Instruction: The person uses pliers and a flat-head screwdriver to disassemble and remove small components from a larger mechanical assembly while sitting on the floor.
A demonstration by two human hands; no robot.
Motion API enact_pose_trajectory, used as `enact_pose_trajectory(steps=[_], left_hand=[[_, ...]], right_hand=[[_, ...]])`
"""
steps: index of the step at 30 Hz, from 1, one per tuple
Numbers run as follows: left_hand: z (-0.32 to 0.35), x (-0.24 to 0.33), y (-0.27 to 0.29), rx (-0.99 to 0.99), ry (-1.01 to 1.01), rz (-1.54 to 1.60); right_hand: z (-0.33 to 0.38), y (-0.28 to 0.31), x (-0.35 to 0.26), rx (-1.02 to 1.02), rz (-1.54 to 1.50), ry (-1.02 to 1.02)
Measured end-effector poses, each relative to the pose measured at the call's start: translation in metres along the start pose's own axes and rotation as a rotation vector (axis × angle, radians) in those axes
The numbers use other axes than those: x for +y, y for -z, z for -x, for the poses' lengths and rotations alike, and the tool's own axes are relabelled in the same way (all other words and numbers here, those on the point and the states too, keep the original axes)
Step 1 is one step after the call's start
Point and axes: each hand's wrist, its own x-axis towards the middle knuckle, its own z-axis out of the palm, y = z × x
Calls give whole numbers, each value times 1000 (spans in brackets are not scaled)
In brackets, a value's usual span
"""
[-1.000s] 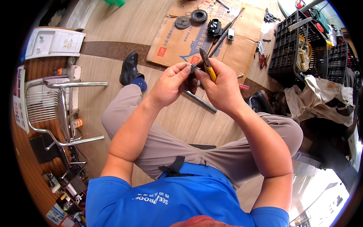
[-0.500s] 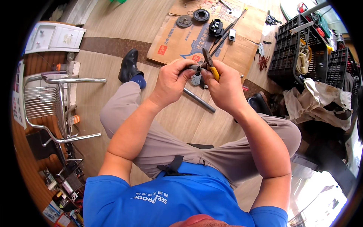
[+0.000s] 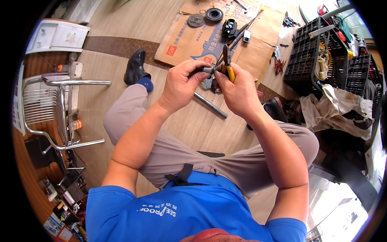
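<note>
Out in front of me, both hands meet over the near edge of a flattened cardboard sheet (image 3: 177, 42). My left hand (image 3: 181, 84) pinches a small grey cylindrical part (image 3: 207, 70) with a dark end, its exact kind too small to make out. Closed round a pair of pliers (image 3: 231, 74) with yellow handles is my right hand (image 3: 242, 90); the dark jaws point up and away. The right thumb and fingertips sit against the dark end of the small part. Beneath the hands, a grey metal tube (image 3: 210, 105) lies slanted on the floor.
On the cardboard lie a black ring-shaped wheel (image 3: 214, 15), a grey disc (image 3: 196, 20), a black housing (image 3: 229, 28) and long dark tools. A black crate (image 3: 298, 60) stands right, with reddish screws (image 3: 279, 67) beside it and crumpled cloth (image 3: 322, 107) nearer. A metal-framed chair (image 3: 80, 83) is left.
The pliers have turned, so their jaws stand more upright. More of the small part's grey side shows between my fingers. The whole view has shifted slightly.
</note>
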Motion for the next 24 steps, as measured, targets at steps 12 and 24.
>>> enact_pose_trajectory(steps=[12, 24], left_hand=[[-1, -10, 8, -120, 332, 713], [-3, -8, 14, 20, 378, 884]], right_hand=[[2, -3, 1, -2, 36, 69], [2, -2, 5, -24, 71, -18]])
